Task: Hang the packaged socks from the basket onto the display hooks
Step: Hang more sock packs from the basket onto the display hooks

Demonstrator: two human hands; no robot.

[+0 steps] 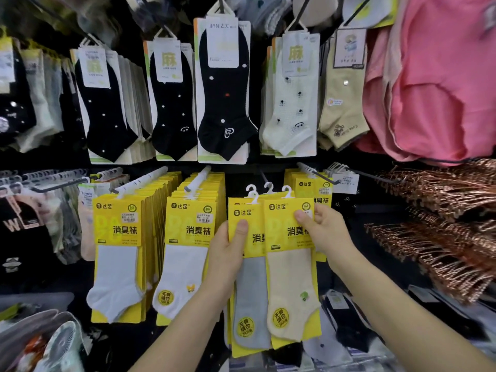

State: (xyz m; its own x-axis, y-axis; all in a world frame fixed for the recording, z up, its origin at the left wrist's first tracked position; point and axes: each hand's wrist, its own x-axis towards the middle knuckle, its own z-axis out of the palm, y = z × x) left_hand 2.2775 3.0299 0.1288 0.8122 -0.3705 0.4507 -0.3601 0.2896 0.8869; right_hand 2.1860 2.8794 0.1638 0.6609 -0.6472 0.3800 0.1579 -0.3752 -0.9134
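Observation:
I hold a fan of yellow sock packs before the display wall. My left hand (226, 253) grips the pack with the grey sock (249, 299), thumb on its yellow card. My right hand (322, 232) pinches the top corner of the front pack with the cream sock (291, 288). Several white plastic hanger hooks (268, 190) stick up from the held packs, just below a dark display hook (264, 175) that carries nothing. More yellow packs hang on the hook at the right (311, 171). The basket is not in view.
Full rows of yellow packs with white socks (118, 253) hang to the left. Black and cream socks (222, 89) hang in the row above. Pink garments (442, 84) and copper hangers (442, 237) fill the right side. Loose goods lie at the bottom left (45, 342).

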